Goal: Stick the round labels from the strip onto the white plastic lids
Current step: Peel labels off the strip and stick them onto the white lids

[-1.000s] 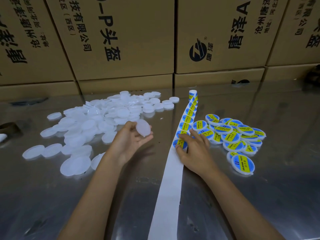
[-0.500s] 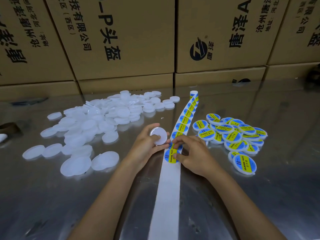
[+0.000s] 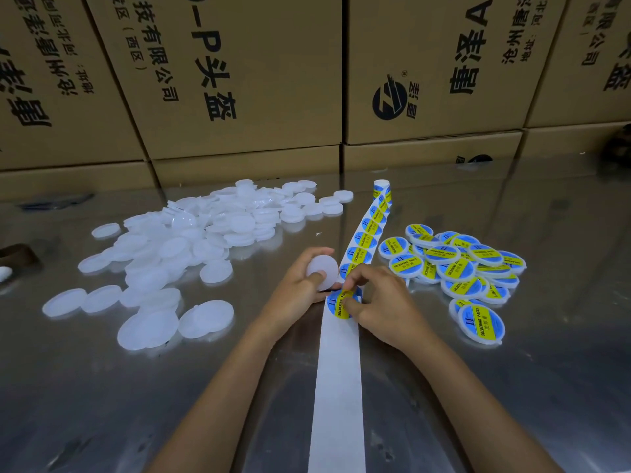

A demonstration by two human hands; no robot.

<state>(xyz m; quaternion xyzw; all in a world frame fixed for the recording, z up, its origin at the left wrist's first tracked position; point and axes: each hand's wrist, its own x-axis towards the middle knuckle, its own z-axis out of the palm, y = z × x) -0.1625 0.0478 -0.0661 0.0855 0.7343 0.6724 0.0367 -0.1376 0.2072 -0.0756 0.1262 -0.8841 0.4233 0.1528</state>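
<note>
Labelling bench, one moment, head view.

Item 1. Unlabelled lids (image 3: 191,247): a large loose heap of white plastic discs on the left and far-left of the metal table (image 3: 563,387), with a few stragglers lying nearer. Far more here than in the finished pile; most of the job is judged still to do.

Item 2. Labelled lids (image 3: 457,264): a smaller heap on the right, each showing a blue and yellow round label. One lies a little nearer than the rest (image 3: 481,322). Done work.

Item 3. Label strip (image 3: 367,233): runs from a small roll at the far end down the middle of the table. Labels remain on the far stretch; the near stretch is bare white backing (image 3: 336,387), already stripped.

Item 4. Left hand (image 3: 297,295): fingers and thumb curled round one blank lid (image 3: 322,273), held just left of the strip, no label on it yet.

Item 5. Right hand (image 3: 379,302): thumb and fingertips pinching the edge of the nearest label (image 3: 339,303), which looks partly lifted from the backing.

Item 6. Cardboard boxes (image 3: 239,80): stacked along the far edge of the table.

Status: current lid in hand, label being peeled, sticking not yet done.
</note>
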